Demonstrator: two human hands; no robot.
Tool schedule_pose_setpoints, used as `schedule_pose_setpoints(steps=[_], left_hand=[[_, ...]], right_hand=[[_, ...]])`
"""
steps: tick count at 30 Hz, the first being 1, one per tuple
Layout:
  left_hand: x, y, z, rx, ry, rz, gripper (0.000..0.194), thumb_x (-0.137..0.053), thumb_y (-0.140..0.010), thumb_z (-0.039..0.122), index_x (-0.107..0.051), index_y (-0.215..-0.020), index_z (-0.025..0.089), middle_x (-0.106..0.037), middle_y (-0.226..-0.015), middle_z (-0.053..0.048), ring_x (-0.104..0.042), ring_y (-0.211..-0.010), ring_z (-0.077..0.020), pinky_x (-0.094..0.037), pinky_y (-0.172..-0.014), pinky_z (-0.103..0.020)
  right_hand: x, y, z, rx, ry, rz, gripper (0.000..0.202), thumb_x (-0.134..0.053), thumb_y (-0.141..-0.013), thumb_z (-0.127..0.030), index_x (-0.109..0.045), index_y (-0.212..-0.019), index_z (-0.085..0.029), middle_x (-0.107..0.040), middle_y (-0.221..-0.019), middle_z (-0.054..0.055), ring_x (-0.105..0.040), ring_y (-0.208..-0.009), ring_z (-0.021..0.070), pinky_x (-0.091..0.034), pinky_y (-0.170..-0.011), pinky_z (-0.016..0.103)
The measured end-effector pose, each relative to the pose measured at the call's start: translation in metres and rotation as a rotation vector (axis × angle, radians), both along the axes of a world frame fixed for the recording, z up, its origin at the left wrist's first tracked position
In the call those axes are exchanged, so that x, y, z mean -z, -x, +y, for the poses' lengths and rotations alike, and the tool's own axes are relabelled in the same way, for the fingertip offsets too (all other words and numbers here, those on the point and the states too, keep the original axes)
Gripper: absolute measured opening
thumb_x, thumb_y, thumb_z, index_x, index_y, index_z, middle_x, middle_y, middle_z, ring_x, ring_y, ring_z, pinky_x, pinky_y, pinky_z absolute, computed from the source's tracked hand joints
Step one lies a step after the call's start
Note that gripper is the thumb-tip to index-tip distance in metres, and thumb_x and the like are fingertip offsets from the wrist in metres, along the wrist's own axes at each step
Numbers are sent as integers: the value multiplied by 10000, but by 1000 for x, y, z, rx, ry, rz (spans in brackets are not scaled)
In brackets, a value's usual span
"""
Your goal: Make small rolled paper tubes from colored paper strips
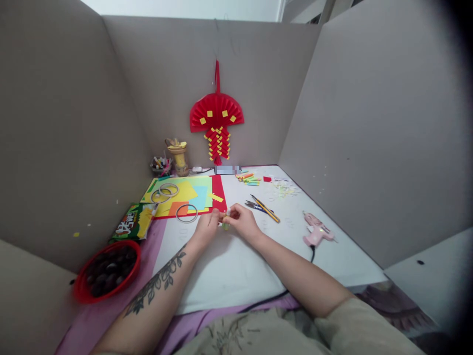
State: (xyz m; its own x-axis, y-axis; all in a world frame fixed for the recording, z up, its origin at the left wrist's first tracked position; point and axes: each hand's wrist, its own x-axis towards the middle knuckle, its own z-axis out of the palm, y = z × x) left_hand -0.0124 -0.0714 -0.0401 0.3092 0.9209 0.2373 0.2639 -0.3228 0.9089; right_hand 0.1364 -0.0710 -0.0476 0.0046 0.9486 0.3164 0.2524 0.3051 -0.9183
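Note:
Over the white table covering, my left hand point(210, 223) and my right hand point(242, 221) meet with their fingertips pinched together. Between them is a small yellow-green piece point(225, 226), apparently paper, with something whitish at its upper end. Fingers hide much of it, so its exact shape cannot be made out. Just beyond my left hand lies a red sheet point(219, 190) under a stack of coloured paper point(185, 190). To the right of my right hand are dark-handled scissors point(258, 207) and a yellow pencil point(269, 212), lying across each other.
A pink glue gun point(316, 230) with a black cord lies at right. Small paper rolls point(251, 180) and paper scraps point(286, 187) lie farther back. Metal rings point(186, 213) rest on the papers. At left are a snack bag point(133, 223) and a red bowl point(136, 266) of dark fruit.

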Motion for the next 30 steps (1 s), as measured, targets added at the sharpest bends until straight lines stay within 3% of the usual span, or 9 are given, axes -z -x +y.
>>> schedule_pose_setpoints(steps=[3,5,8,12,17,20,25,30], left_hand=[[-2,-1,0,18,75,-57,639,-239,-888,547,-709,-834,117,-681,-761,-83,-602,-733,-185,-465,-668,-272],[-5,-2,-1,-5,73,-5,545,-353,-856,526,-697,-761,115,-663,-705,-61,-580,-686,-174,-442,-618,-253],[-11,-4,-2,22,77,62,328,-521,-772,395,-667,-661,123,-617,-610,-13,-528,-602,-138,-385,-554,-224],[-15,-6,-4,69,159,27,185,-546,-706,269,-640,-631,127,-561,-556,22,-472,-535,-101,-330,-514,-206],[-9,-9,-4,59,217,-19,186,-611,-673,300,-608,-604,127,-559,-529,16,-482,-515,-106,-328,-492,-210],[-3,-10,-2,66,229,-66,241,-627,-684,355,-600,-621,124,-594,-561,2,-508,-533,-113,-356,-507,-213],[-1,-4,8,-100,152,-95,320,-609,-710,436,-578,-615,132,-574,-551,12,-512,-540,-107,-377,-516,-207],[0,4,18,-199,234,-372,320,-677,-658,436,-627,-737,130,-647,-702,-30,-598,-679,-143,-476,-688,-262]], right_hand=[[0,0,-1,1,-41,-31,165,-637,-611,-234,-479,-643,-201,-489,-590,-55,-443,-553,113,-364,-536,234],[0,0,-1,6,-68,-83,174,-624,-626,-236,-453,-635,-206,-470,-592,-53,-425,-551,113,-348,-527,234],[1,-2,-1,16,-132,-205,184,-596,-643,-217,-413,-622,-213,-445,-600,-47,-406,-560,118,-324,-531,239],[5,-5,2,22,-209,-358,177,-564,-649,-178,-392,-633,-218,-460,-628,-30,-424,-597,135,-319,-557,249],[11,-6,4,-16,-277,-501,116,-542,-679,-173,-436,-691,-217,-537,-679,8,-480,-640,165,-335,-577,263],[11,-3,2,9,-267,-557,130,-558,-704,-212,-517,-827,-206,-594,-734,34,-524,-678,189,-363,-595,276],[4,3,3,23,-185,-310,415,-629,-702,-300,-535,-1095,-206,-644,-867,40,-584,-732,177,-440,-645,285],[7,2,10,-117,-45,69,237,-631,-722,-314,-636,-909,-168,-683,-888,63,-636,-807,181,-500,-753,310]])
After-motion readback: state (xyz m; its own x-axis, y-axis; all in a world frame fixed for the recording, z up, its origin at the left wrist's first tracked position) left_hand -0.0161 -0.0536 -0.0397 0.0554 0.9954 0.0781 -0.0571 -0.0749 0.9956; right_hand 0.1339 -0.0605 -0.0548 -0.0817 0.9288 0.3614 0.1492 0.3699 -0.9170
